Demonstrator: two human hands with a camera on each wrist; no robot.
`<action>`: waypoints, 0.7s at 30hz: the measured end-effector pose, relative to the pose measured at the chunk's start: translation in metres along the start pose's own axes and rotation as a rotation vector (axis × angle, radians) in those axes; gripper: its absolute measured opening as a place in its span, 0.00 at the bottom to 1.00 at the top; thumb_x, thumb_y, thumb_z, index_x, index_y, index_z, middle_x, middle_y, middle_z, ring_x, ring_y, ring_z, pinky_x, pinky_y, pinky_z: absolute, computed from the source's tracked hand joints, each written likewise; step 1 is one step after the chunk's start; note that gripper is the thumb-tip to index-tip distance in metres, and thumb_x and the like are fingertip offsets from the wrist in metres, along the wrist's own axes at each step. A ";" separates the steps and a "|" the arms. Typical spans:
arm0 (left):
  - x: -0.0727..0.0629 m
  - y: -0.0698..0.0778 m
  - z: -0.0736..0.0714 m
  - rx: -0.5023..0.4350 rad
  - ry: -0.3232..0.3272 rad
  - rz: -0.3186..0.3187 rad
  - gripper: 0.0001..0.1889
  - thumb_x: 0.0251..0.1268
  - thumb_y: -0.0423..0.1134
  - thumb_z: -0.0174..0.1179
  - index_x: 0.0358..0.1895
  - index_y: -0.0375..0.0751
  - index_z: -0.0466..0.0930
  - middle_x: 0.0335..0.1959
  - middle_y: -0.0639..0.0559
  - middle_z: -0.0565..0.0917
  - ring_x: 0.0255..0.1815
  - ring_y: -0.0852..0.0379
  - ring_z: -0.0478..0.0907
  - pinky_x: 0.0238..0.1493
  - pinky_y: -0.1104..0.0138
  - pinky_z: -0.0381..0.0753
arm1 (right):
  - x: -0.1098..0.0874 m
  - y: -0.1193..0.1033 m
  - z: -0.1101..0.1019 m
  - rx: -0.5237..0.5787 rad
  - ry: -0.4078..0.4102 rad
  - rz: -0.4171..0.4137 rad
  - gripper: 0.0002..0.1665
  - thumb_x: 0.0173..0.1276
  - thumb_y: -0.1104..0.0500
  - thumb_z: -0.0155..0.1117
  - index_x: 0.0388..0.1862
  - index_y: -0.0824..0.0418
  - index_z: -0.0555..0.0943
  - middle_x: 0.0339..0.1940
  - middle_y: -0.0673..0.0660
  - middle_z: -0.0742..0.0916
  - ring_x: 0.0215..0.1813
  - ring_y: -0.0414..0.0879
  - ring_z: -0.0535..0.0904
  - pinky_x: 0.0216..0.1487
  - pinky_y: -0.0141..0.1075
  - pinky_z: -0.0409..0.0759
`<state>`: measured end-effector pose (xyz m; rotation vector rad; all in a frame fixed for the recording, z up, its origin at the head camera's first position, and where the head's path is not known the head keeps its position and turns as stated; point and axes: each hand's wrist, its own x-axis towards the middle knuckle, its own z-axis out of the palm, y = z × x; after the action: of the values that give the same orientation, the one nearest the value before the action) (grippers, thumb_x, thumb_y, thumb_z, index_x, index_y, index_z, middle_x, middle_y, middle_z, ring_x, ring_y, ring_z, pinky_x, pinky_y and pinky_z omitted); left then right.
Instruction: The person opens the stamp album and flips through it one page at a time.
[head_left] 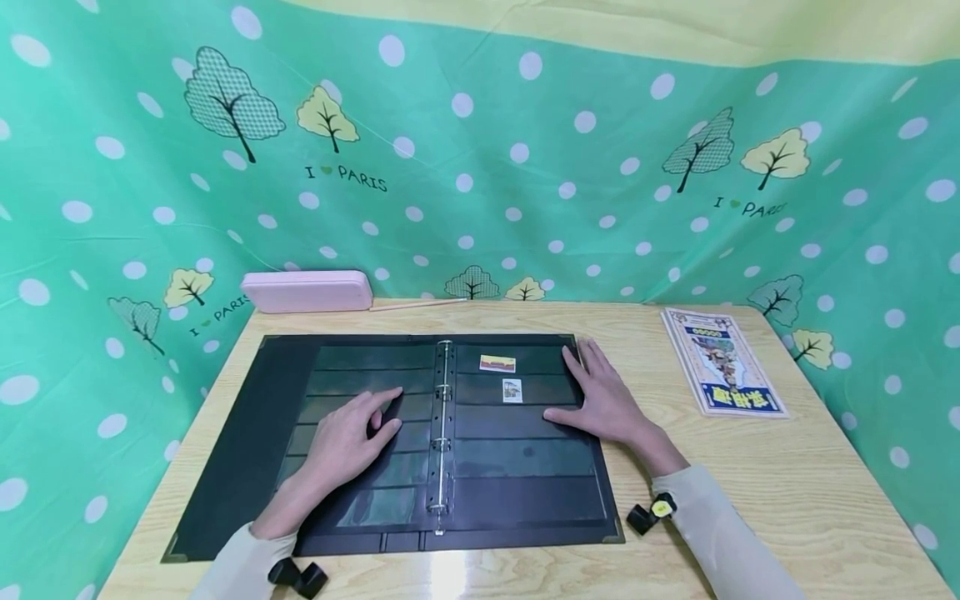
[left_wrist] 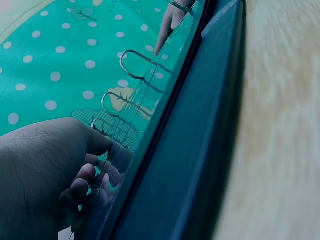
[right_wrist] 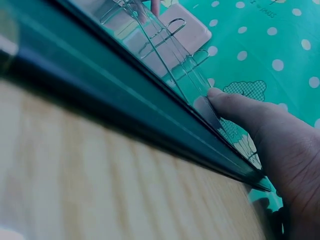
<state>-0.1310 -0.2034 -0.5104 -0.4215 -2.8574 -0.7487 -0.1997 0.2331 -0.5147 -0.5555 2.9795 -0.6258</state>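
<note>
A black ring-binder stamp album (head_left: 232, 425) lies spread flat on the table, its clear pocket pages divided into rows. Two stamps sit in the upper part of the right page: a red and yellow one (head_left: 497, 363) and, below it, a small whitish one (head_left: 512, 391). My left hand (head_left: 348, 437) is over the left page, index finger and thumb extended toward the rings and the other fingers loosely bent, holding nothing. My right hand (head_left: 603, 404) rests with spread fingers at the right page's outer edge; its thumb (right_wrist: 225, 100) lies on the page.
Behind the album are a pink case (head_left: 307, 292) and a thin stick (head_left: 420, 305). Printed booklets or sheets (head_left: 727, 362) lie stacked at the right. A green dotted cloth (head_left: 480, 167) hangs along the back and sides of the wooden table (head_left: 690, 450).
</note>
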 end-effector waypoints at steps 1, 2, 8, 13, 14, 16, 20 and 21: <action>0.000 0.000 0.000 0.000 -0.003 -0.001 0.27 0.73 0.43 0.75 0.73 0.46 0.85 0.30 0.62 0.71 0.23 0.62 0.61 0.25 0.67 0.60 | 0.000 0.000 0.000 -0.005 -0.005 0.003 0.74 0.64 0.25 0.77 0.94 0.61 0.53 0.94 0.69 0.49 0.94 0.65 0.38 0.87 0.69 0.53; 0.000 0.000 0.000 -0.002 -0.006 -0.002 0.27 0.73 0.43 0.75 0.73 0.46 0.85 0.30 0.62 0.71 0.23 0.62 0.61 0.25 0.67 0.60 | -0.001 0.000 0.000 -0.007 -0.010 0.005 0.74 0.64 0.25 0.76 0.94 0.60 0.53 0.94 0.69 0.48 0.94 0.65 0.38 0.87 0.68 0.53; 0.000 -0.001 0.000 -0.004 -0.003 0.002 0.27 0.74 0.43 0.75 0.73 0.46 0.85 0.30 0.62 0.71 0.23 0.62 0.61 0.26 0.67 0.60 | -0.001 0.000 -0.004 0.016 -0.026 -0.015 0.71 0.67 0.27 0.76 0.93 0.61 0.55 0.94 0.67 0.48 0.94 0.65 0.39 0.88 0.67 0.52; 0.001 -0.002 0.000 -0.002 0.007 0.008 0.26 0.74 0.43 0.75 0.73 0.46 0.85 0.30 0.62 0.71 0.23 0.63 0.61 0.25 0.67 0.60 | 0.001 -0.001 -0.008 0.032 -0.024 -0.063 0.66 0.70 0.30 0.75 0.92 0.62 0.58 0.95 0.63 0.52 0.94 0.63 0.41 0.88 0.65 0.50; 0.001 -0.002 0.000 -0.002 0.008 0.008 0.26 0.74 0.43 0.75 0.73 0.46 0.86 0.30 0.62 0.71 0.23 0.63 0.61 0.25 0.67 0.61 | 0.001 -0.001 -0.008 0.036 -0.024 -0.069 0.65 0.70 0.31 0.75 0.91 0.62 0.59 0.95 0.63 0.52 0.94 0.63 0.42 0.89 0.65 0.50; 0.001 -0.001 0.000 -0.003 0.006 0.008 0.26 0.74 0.43 0.75 0.73 0.46 0.86 0.30 0.62 0.71 0.23 0.63 0.61 0.25 0.67 0.60 | 0.001 -0.001 -0.008 0.045 -0.020 -0.067 0.63 0.70 0.31 0.76 0.91 0.61 0.61 0.94 0.63 0.53 0.94 0.63 0.42 0.88 0.66 0.51; 0.000 0.000 -0.001 -0.008 0.000 0.007 0.26 0.73 0.43 0.75 0.73 0.46 0.86 0.30 0.62 0.71 0.23 0.63 0.61 0.25 0.67 0.60 | 0.000 0.000 -0.005 0.090 0.006 -0.059 0.60 0.70 0.34 0.79 0.90 0.59 0.65 0.94 0.65 0.54 0.93 0.66 0.44 0.86 0.70 0.53; 0.000 0.000 -0.001 -0.008 0.000 0.007 0.26 0.74 0.43 0.75 0.72 0.45 0.86 0.30 0.62 0.71 0.23 0.63 0.61 0.25 0.67 0.60 | -0.001 0.000 -0.004 0.102 0.020 -0.065 0.60 0.69 0.35 0.80 0.90 0.58 0.66 0.94 0.66 0.55 0.93 0.67 0.44 0.85 0.72 0.54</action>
<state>-0.1311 -0.2042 -0.5092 -0.4322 -2.8519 -0.7598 -0.1996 0.2353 -0.5108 -0.6441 2.9377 -0.7872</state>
